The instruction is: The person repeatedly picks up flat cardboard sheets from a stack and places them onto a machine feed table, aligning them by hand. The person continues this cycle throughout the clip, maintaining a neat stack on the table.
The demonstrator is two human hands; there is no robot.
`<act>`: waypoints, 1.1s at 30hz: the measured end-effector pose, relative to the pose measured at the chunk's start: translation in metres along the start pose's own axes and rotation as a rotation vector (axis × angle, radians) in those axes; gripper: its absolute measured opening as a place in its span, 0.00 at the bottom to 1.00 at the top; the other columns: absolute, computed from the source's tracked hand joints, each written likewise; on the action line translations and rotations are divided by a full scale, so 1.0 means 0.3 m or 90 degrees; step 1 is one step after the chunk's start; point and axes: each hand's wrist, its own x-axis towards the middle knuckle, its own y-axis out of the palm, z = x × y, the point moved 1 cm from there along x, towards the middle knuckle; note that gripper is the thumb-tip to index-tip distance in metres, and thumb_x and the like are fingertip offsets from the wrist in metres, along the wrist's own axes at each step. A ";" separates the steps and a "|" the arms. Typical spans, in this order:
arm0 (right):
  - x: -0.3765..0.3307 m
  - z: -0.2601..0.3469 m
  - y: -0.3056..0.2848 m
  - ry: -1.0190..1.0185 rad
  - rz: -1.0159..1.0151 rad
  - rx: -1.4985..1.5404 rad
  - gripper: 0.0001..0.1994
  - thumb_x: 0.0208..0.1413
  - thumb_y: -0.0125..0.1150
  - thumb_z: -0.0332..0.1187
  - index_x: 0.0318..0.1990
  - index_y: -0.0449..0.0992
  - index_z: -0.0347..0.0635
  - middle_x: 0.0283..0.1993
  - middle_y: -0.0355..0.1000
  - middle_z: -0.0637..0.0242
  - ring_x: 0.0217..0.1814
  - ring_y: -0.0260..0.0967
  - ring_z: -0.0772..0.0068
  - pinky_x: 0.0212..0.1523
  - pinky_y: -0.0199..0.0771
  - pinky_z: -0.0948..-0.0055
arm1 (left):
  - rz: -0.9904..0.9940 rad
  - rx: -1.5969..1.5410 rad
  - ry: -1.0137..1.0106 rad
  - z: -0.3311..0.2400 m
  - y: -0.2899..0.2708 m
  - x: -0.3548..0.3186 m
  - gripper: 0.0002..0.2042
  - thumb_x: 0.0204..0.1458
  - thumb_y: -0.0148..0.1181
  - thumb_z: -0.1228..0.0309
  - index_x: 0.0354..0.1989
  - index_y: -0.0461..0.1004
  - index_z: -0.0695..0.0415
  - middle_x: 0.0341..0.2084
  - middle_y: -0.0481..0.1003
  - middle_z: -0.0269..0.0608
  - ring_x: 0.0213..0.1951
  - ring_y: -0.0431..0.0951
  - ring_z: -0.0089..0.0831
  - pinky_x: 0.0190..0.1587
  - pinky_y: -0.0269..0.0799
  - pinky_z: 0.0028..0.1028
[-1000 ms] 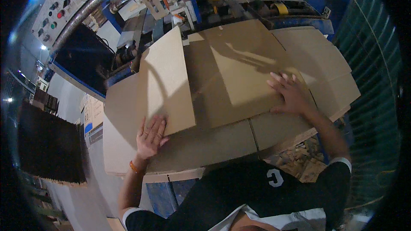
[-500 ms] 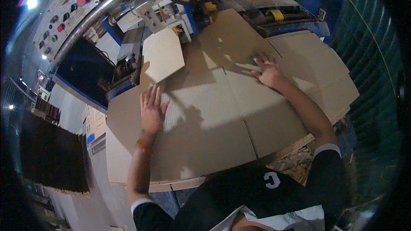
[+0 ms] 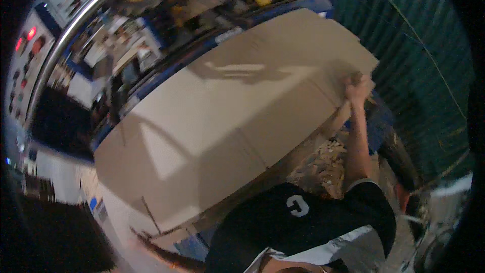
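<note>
Cardboard [image 3: 212, 119]: lying flat; uneven pulling could skew it.
Right hand [image 3: 358, 88]: curling at its right edge, hold unclear.
Left hand [image 3: 145, 239]: blurring by near-left corner, grip unclear.

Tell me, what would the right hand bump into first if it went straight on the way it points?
The right hand would meet the right end of the flat cardboard sheet first; it appears to touch it. Beyond that, the green corrugated wall looks next in line, though depth is unclear.
</note>
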 end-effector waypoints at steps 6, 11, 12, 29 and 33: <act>0.200 0.134 -0.053 -0.091 -0.112 0.776 0.21 0.47 0.58 0.24 0.51 0.65 0.35 0.46 0.69 0.62 0.45 0.66 0.66 0.46 0.66 0.73 | -0.019 -0.054 0.031 0.043 -0.139 0.074 0.32 0.52 0.55 0.60 0.58 0.54 0.69 0.55 0.60 0.53 0.56 0.60 0.41 0.53 0.63 0.33; 0.311 0.287 -0.234 0.175 0.104 0.752 0.19 0.51 0.52 0.25 0.52 0.63 0.36 0.46 0.68 0.64 0.44 0.67 0.67 0.41 0.69 0.70 | 0.241 -0.589 -0.160 -0.061 -0.140 0.100 0.23 0.50 0.56 0.68 0.52 0.61 0.69 0.45 0.68 0.49 0.46 0.69 0.38 0.50 0.66 0.34; 0.279 0.335 -0.292 0.068 0.145 0.797 0.20 0.51 0.51 0.25 0.54 0.62 0.36 0.50 0.67 0.62 0.48 0.66 0.67 0.45 0.68 0.70 | 0.283 -0.626 -0.180 -0.088 -0.130 0.099 0.22 0.50 0.56 0.69 0.50 0.62 0.68 0.44 0.68 0.48 0.44 0.70 0.37 0.49 0.67 0.34; -0.433 0.512 -0.376 -0.896 0.534 0.204 0.21 0.43 0.59 0.31 0.49 0.71 0.50 0.56 0.66 0.65 0.60 0.60 0.60 0.59 0.58 0.59 | 0.630 0.275 0.896 -0.466 -0.014 -0.461 0.22 0.46 0.48 0.77 0.53 0.67 0.53 0.55 0.64 0.45 0.58 0.62 0.44 0.60 0.54 0.41; -0.386 0.539 -0.282 -0.890 0.626 0.171 0.24 0.44 0.60 0.36 0.53 0.68 0.49 0.61 0.59 0.63 0.64 0.54 0.60 0.61 0.54 0.57 | 0.616 0.282 0.879 -0.473 0.014 -0.434 0.22 0.48 0.46 0.76 0.55 0.66 0.53 0.56 0.63 0.45 0.59 0.60 0.43 0.61 0.52 0.41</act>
